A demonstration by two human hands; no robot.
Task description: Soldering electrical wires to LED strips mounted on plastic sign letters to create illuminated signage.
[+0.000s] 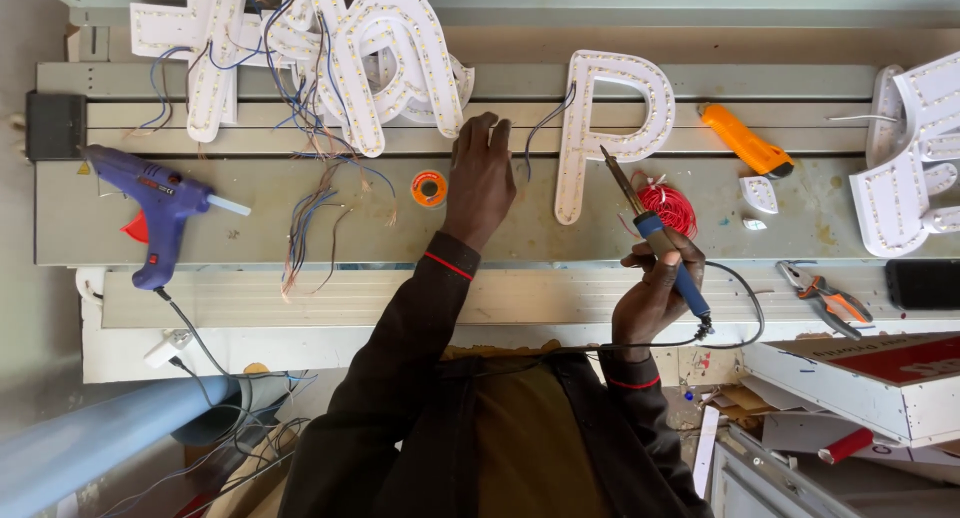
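My right hand (655, 290) grips a soldering iron (655, 233) by its blue handle, tip pointing up-left toward a white letter shape studded with small lights (610, 118). My left hand (480, 178) reaches forward on the metal bench (250, 213), fingertips at thin blue and white wires (540, 128) that run to that letter. Whether the fingers pinch a wire is hard to tell. A small orange solder spool (429, 188) lies just left of my left hand. A red wire coil (668, 206) sits beside the iron.
A blue glue gun (155, 208) lies at the left. More lit white letters (330, 48) and loose wires (310, 218) sit at the back left, other letters (910, 168) at the right. An orange utility knife (745, 143), pliers (825, 298) and a box (880, 378) are to the right.
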